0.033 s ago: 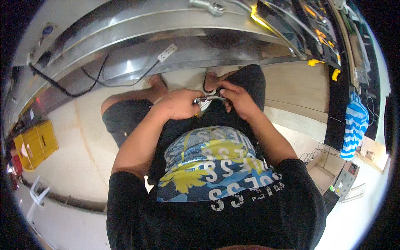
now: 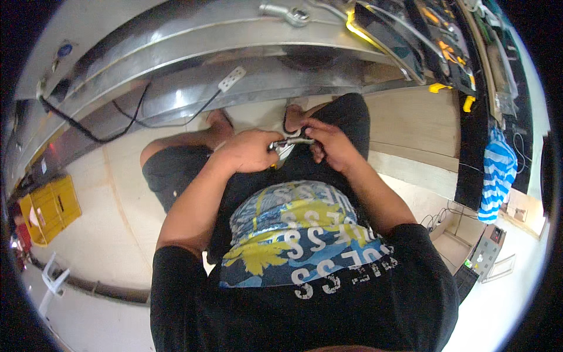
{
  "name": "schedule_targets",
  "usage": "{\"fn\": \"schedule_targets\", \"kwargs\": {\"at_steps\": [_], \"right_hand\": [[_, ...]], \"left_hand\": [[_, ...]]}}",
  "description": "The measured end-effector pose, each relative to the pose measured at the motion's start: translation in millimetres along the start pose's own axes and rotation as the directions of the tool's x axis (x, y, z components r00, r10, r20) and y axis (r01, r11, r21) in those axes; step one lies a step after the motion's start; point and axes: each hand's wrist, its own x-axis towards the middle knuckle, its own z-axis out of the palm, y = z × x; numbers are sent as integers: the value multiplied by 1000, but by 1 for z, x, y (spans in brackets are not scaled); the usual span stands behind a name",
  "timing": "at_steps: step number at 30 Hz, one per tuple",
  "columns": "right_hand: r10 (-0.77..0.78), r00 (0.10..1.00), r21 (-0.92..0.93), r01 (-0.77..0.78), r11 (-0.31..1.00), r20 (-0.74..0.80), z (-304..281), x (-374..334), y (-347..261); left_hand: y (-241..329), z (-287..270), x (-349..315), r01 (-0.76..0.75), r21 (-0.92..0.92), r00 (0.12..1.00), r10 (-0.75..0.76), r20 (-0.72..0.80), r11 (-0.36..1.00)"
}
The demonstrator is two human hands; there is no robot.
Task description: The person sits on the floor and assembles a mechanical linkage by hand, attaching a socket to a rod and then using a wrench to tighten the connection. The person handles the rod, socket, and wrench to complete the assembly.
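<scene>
Above my lap, my left hand (image 2: 249,152) is closed around one end of a small silver metal piece (image 2: 298,141), thumb on top. A pale, shiny flap-like part hangs below it, with a bit of yellow near my left fingers. What kind of thing it is cannot be made out. On its other end, my right hand (image 2: 331,144) pinches with thumb and fingers, and the lower fingers are curled beneath. My palms and part of the piece are hidden by the fingers.
Ahead runs a long metal bench (image 2: 199,35) bearing a metal fitting with a ring end (image 2: 298,17). A white power strip (image 2: 232,79) with a dark cable hangs at its front. A yellow crate (image 2: 53,210) stands left; a blue-white striped cloth (image 2: 497,179) hangs right.
The whole view has shifted slightly, and both hands sit a little lower in the picture. Their hold on the metal piece looks the same.
</scene>
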Motion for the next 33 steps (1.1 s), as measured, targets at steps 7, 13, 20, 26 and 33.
{"fn": "schedule_targets", "kwargs": {"at_steps": [7,13,20,26,33], "right_hand": [[-244,968,-479,188,858,-56,-15,6,8],[-511,726,-755,622,205,459,-24,9,16],[-32,986,-478,107,872,161,-15,4,-3],[-457,839,-767,493,411,295,-13,4,-4],[-414,864,-659,491,570,285,-11,-2,0]], "left_hand": [[8,-6,-3,6,-50,1000,-6,-2,999],[4,-5,-3,6,-40,1000,-5,15,999],[13,-10,-5,15,-27,998,-13,69,1000],[0,0,-7,22,-25,999,-21,24,999],[10,-6,-8,39,-2,999,-39,34,999]]}}
